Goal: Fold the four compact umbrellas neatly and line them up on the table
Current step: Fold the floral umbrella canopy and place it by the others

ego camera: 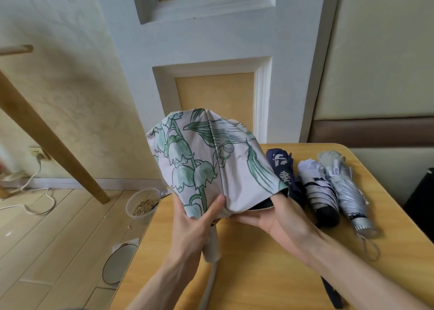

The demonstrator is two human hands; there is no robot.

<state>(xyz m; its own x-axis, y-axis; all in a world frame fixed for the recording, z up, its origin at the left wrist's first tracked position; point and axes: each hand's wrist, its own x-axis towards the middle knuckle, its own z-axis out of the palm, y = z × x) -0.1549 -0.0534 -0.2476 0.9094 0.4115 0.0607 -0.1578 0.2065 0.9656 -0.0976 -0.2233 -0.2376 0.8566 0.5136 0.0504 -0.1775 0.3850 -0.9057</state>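
I hold a pale floral umbrella [206, 159] with green bell-flower prints upright above the wooden table [258, 274], its canopy loose and unrolled. My left hand [199, 225] grips its lower canopy and beige handle. My right hand [279, 218] holds the canopy's right lower edge, fingers under the fabric. To the right, three folded umbrellas lie side by side on the table: a navy umbrella [285, 168] with white lettering, partly hidden behind the floral canopy, a white-and-navy striped umbrella [319, 192], and a silver umbrella [350, 192] with a wrist loop.
A plastic bowl [142, 205] with grainy contents stands on the floor by the table's left edge. A round white dish [118, 262] lies on the floor below it. A wooden leg [47, 140] slants at left. White cables [35, 192] trail by the wall.
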